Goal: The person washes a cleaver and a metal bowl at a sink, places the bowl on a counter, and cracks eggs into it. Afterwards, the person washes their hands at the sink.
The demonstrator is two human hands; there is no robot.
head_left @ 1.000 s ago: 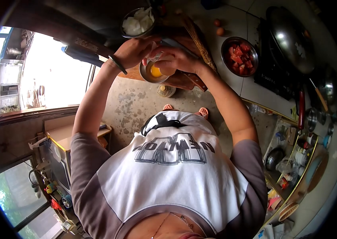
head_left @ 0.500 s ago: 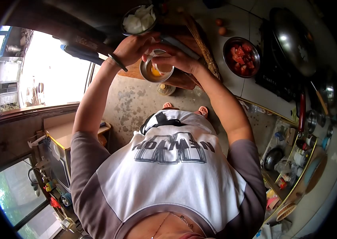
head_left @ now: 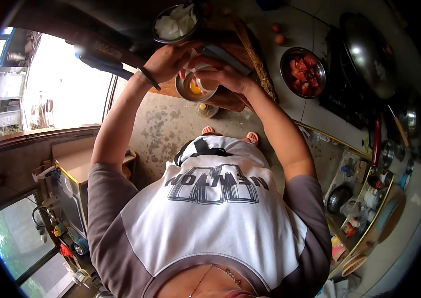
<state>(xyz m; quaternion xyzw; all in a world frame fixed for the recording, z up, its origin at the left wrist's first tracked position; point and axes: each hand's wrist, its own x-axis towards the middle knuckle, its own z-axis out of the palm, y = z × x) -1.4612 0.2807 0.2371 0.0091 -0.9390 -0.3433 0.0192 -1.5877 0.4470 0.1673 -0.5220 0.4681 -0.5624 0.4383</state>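
Observation:
Over a metal bowl (head_left: 182,92) on the cutting board, both hands are close together with curled fingers. A yellow egg yolk (head_left: 194,89) shows inside the bowl. My left hand (head_left: 168,63), with a bangle at its wrist, grips a pale piece of eggshell (head_left: 190,60). My right hand (head_left: 224,74) has its fingers around another piece of eggshell (head_left: 208,85) just above the bowl's rim. Right behind the hands lies a knife with a wide grey blade (head_left: 225,57). The fingers partly cover the shells and the bowl.
A bowl of white chunks (head_left: 174,25) stands at the back. Right of the straw brush (head_left: 253,59) are a bowl of cut tomatoes (head_left: 304,73), two eggs (head_left: 278,35) and a lidded wok (head_left: 369,53) on a stove. The wooden board (head_left: 230,102) has its edge towards me.
The view has shifted slightly. Both hands stay over the bowl with the eggshell pieces, and the yolk remains in the bowl.

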